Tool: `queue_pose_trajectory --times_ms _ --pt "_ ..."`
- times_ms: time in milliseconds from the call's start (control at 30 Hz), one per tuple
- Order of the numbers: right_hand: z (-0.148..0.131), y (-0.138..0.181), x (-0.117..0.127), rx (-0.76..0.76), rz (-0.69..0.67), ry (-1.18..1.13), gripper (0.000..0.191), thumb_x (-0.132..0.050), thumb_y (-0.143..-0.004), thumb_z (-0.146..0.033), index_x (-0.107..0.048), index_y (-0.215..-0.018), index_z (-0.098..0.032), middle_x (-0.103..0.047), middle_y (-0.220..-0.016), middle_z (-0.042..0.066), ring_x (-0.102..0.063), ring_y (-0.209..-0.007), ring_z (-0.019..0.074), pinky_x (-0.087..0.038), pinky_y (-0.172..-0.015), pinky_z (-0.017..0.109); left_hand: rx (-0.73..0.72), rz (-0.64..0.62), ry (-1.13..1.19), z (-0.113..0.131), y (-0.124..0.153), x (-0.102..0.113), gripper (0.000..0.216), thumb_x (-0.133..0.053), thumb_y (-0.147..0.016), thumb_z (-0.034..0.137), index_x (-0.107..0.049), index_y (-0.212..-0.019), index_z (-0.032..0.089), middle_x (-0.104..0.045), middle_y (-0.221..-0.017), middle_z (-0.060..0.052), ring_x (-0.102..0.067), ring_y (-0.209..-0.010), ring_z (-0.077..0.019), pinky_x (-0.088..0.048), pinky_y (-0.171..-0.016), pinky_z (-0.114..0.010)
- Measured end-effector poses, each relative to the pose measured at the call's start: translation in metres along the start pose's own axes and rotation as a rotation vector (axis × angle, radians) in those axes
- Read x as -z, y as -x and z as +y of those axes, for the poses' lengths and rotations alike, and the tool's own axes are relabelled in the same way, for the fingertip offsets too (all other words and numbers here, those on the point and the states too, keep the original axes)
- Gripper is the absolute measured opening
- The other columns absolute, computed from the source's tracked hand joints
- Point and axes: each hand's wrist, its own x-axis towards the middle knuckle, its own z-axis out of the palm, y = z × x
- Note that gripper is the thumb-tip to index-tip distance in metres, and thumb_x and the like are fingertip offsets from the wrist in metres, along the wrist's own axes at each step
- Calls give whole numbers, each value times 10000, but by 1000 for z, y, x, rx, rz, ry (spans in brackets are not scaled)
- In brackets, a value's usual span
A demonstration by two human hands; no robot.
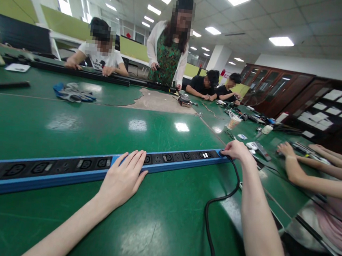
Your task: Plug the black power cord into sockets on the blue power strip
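Observation:
A long blue power strip point(72, 178) with black sockets lies across the green table, running from the left edge to the right of centre. My left hand point(124, 177) rests flat on the strip near its middle, fingers stretched out and holding nothing. At the strip's right end, my right hand point(236, 150) has its fingers closed on the end of a black power cord point(207, 213). The fingers partly hide the spot where cord and strip meet. From there the cord bends down over the table toward the bottom of the view.
Blue-and-white gloves point(73, 92) lie at the far left, near a bare, worn tabletop patch point(161, 101). A drink cup point(233, 121) and scattered tools stand to the right. A co-worker's hand point(286, 150) works close by on the right; several people are across the table.

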Motion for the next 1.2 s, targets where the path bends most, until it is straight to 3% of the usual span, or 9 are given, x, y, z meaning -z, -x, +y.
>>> queue_pose_trajectory --times_ms 233,400,567,800,967,1200 --pt "1 -13 5 8 -143 -69 231 -865 -715 -415 -800 -794 -208 -737 -665 36 -703 -594 174 -540 -601 237 -4 -8 -10 -1 1 -1 640 -499 -1042 351 -401 -1633 128 -527 -1592 -193 -508 -1464 -360 -350 -1232 -569" --pt "1 -7 1 20 11 -7 233 -842 -730 -422 -805 -822 -212 -733 -654 43 -695 -588 177 -537 -605 247 -8 -5 -10 -1 0 0 657 -494 -1044 344 -364 -1653 136 -522 -1595 -195 -512 -1462 -362 -355 -1226 -577" --pt "-1 -11 6 -16 -133 -58 216 -863 -722 -406 -804 -799 -213 -739 -668 40 -701 -597 173 -550 -626 246 -10 3 4 0 0 1 668 -492 -1043 341 -340 -1667 158 -521 -1598 -189 -513 -1463 -362 -357 -1223 -579" --pt "3 -3 -4 4 42 -24 259 -838 -733 -435 -792 -843 -205 -757 -718 48 -694 -586 167 -529 -595 239 4 -8 13 0 0 0 644 -505 -1039 351 -396 -1638 141 -525 -1596 -187 -508 -1466 -360 -342 -1238 -569" --pt "5 -6 -3 -47 -75 -125 263 -855 -724 -444 -788 -833 -214 -766 -735 46 -706 -588 173 -538 -567 235 -5 -9 1 -1 1 -1 653 -501 -1041 351 -378 -1646 137 -523 -1596 -189 -505 -1469 -360 -348 -1234 -572" --pt "2 -11 1 -36 -54 -62 264 -855 -732 -444 -810 -856 -215 -768 -747 65 -710 -586 187 -572 -607 268 -8 18 12 -1 0 -1 670 -495 -1037 356 -356 -1663 162 -525 -1595 -182 -529 -1450 -365 -369 -1221 -581"
